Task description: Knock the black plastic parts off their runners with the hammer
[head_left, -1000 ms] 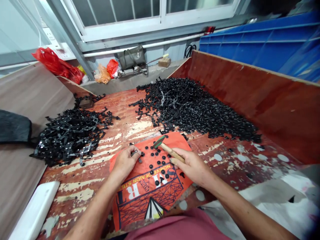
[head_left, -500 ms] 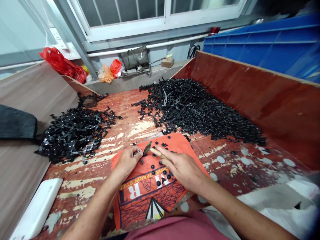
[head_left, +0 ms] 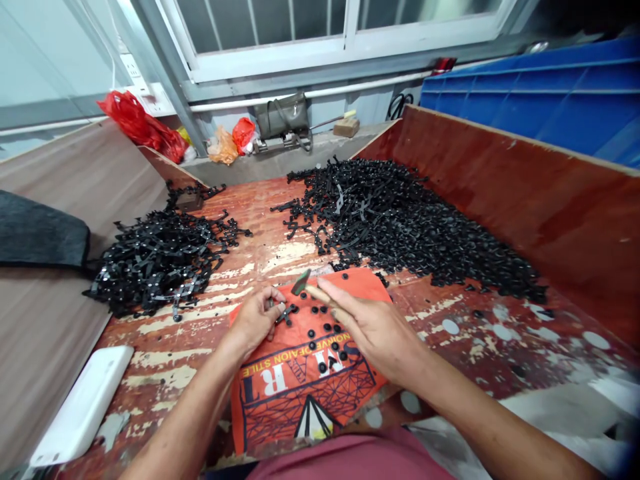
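Note:
My left hand point(head_left: 256, 316) is closed, thumb and fingers pinching a small black strip-like part point(head_left: 284, 314) low over an orange printed cloth point(head_left: 367, 283). My right hand point(head_left: 367, 330) is wrapped round the wooden handle of a small hammer point(head_left: 320, 293). Its greenish head hangs just above and to the right of my left fingertips, apart from the black part. Several small round black pieces point(head_left: 323, 367) lie scattered on the cloth between and below my hands.
A heap of black linked parts point(head_left: 155, 263) lies at the left, a larger black heap point(head_left: 390, 213) at the back right. Wooden boards point(head_left: 500, 180) wall the table. A white power bank-like box point(head_left: 83, 407) sits front left; a blue crate point(head_left: 530, 93) stands behind.
The hammer head has lifted slightly up and away from my left fingertips. The black part at those fingers shows more plainly. The whole view has shifted a little.

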### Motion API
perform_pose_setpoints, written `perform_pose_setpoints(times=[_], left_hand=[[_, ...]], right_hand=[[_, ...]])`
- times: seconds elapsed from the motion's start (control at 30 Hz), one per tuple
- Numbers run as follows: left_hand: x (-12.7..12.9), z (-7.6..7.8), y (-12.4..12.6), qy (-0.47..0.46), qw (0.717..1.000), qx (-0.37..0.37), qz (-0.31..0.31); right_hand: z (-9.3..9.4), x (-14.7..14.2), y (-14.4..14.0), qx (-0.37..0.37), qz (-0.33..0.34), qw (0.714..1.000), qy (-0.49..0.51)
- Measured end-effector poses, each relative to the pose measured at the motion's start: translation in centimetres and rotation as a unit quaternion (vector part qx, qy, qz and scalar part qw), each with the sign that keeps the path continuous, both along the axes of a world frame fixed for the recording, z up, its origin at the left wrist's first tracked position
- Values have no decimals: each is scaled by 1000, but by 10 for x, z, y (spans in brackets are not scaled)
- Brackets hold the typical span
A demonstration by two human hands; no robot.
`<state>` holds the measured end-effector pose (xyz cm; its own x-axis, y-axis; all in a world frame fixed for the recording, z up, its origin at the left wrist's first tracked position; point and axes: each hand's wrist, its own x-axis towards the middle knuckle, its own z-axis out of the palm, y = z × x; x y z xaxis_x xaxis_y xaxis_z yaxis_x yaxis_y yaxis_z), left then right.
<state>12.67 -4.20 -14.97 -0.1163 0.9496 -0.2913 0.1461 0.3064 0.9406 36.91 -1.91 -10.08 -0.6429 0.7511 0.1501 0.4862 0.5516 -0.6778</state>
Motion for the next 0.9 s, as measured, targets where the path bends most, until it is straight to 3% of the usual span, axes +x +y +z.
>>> perform_pose_setpoints(times=[0.1,0.23,0.4,0.53,0.63,0.73,0.9], left_hand=[[-1,-2,0,-9,1000,4,0],[-1,-6,-1,3,1000,4,3],[0,-10,-1,19,1000,1,2],[1,-5,-1,27,1000,-4,-3],[-2,6,-1,-27,1000,0,-5],[-4,17,4,-113,993,12,13],[2,15,23,-153,984,-6,89]], right_hand=[[-1,-2,-4,23,-1,999,47],[-11,-6,-3,22,14,996,-86],[-14,-7,0,51,4,997,-58],[-12,-12,3,48,15,984,-172],[-5,-8,9,13,16,996,-84],[1,7,13,-7,-37,998,48],[-17,36,11,-34,-91,995,0]])
